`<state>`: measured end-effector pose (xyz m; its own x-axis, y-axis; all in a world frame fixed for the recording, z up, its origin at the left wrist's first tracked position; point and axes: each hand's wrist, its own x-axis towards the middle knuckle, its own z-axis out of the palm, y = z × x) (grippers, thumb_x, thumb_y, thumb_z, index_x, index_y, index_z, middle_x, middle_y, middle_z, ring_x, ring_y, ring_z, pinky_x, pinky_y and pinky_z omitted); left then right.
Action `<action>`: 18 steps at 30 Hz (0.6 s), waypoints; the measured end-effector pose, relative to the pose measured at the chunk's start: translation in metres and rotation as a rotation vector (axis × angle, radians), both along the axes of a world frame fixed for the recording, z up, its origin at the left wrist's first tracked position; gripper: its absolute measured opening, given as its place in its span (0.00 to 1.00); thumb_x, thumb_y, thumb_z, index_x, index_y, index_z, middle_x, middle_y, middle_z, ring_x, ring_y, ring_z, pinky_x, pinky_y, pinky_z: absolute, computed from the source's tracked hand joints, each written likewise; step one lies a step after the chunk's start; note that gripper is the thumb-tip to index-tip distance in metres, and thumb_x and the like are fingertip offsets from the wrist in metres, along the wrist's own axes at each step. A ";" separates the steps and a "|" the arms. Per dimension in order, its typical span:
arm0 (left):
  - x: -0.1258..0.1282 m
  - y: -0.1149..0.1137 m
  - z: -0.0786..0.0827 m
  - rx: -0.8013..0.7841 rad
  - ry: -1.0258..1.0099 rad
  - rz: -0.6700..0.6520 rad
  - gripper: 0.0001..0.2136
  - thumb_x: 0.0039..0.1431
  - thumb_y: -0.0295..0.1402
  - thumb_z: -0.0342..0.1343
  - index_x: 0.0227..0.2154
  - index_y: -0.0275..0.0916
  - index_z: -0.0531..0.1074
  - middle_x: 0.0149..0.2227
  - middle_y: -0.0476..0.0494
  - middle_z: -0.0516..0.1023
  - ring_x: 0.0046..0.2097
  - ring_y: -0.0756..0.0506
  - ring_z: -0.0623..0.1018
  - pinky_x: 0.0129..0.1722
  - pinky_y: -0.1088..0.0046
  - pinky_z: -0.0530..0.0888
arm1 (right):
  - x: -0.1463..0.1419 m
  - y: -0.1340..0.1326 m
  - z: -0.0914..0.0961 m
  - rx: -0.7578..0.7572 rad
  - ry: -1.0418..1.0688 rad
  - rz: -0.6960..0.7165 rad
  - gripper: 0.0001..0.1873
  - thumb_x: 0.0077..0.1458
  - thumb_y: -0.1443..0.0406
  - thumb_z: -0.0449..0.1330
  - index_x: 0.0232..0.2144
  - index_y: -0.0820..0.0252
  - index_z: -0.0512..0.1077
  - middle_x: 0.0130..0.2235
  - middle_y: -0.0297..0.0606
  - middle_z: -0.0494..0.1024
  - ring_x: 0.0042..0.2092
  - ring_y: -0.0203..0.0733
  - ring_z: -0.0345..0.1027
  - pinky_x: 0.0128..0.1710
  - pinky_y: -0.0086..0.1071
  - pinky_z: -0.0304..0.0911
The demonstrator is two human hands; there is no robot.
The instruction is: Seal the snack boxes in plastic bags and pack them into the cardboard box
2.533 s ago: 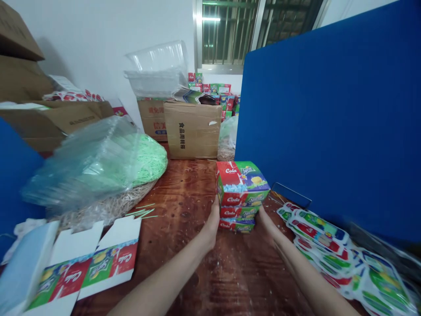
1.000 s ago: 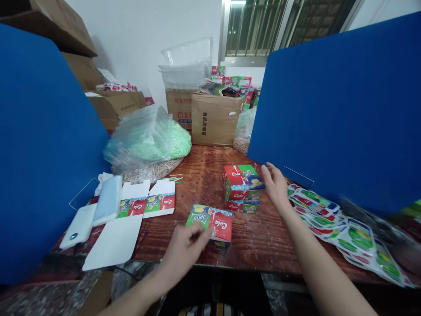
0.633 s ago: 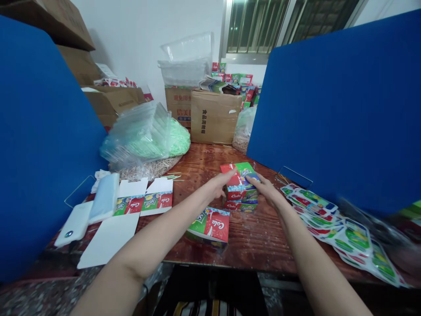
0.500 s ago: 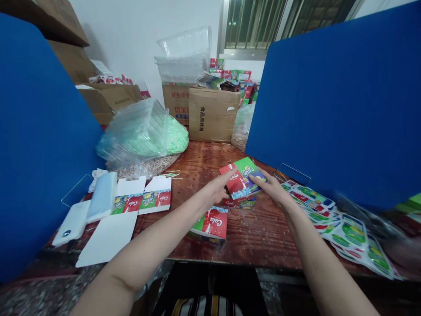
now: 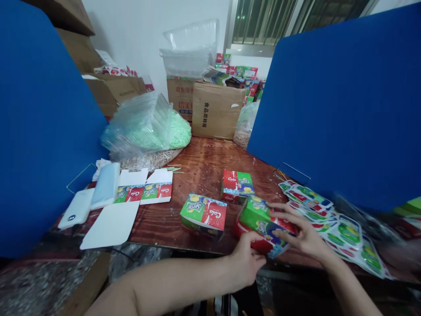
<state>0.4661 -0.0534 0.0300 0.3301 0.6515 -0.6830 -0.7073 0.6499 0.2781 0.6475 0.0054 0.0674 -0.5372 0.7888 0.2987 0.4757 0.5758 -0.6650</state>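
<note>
A printed Cola and Sprite carton (image 5: 259,221), tilted and slightly blurred, is between my hands by the table's front edge. My left hand (image 5: 246,261) grips its near lower side, the fingers partly hidden beneath it. From the right, my right hand (image 5: 301,230) lies over its top and side with the fingers bent against it. Just beyond stands a second carton (image 5: 238,184) of the same print. A third carton (image 5: 204,213) sits to the left of the held one, its near side in shadow.
Unfolded carton blanks (image 5: 131,193) lie at left beside a white device (image 5: 77,208) and a pale blue packet (image 5: 105,186). Sticker sheets (image 5: 329,215) fan out at right. Clear plastic trays (image 5: 141,123), a cardboard box (image 5: 217,109) and blue panels (image 5: 335,96) surround the table.
My hands have moved from mid-table toward me and to the right, and now hold a carton there. A carton stands untouched where they were. The view has shifted slightly.
</note>
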 end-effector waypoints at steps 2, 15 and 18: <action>0.000 -0.002 -0.011 -0.030 0.018 0.028 0.05 0.53 0.30 0.52 0.28 0.34 0.71 0.25 0.44 0.74 0.28 0.49 0.72 0.38 0.72 0.72 | -0.009 -0.001 0.003 -0.019 -0.067 0.091 0.18 0.56 0.60 0.63 0.49 0.53 0.74 0.60 0.45 0.64 0.60 0.55 0.59 0.59 0.50 0.57; -0.057 -0.044 0.015 0.371 0.056 -0.724 0.18 0.54 0.44 0.59 0.42 0.35 0.75 0.25 0.38 0.78 0.23 0.45 0.75 0.29 0.67 0.72 | -0.053 0.137 -0.022 -0.597 0.033 -0.275 0.42 0.41 0.42 0.68 0.51 0.62 0.69 0.51 0.51 0.74 0.48 0.54 0.72 0.46 0.41 0.71; -0.092 -0.037 0.056 0.781 0.358 -0.615 0.15 0.54 0.41 0.60 0.43 0.40 0.76 0.30 0.43 0.78 0.25 0.48 0.72 0.28 0.70 0.70 | -0.063 0.140 -0.035 -0.809 -0.021 -0.165 0.41 0.44 0.42 0.66 0.51 0.64 0.68 0.48 0.51 0.77 0.43 0.52 0.75 0.37 0.39 0.74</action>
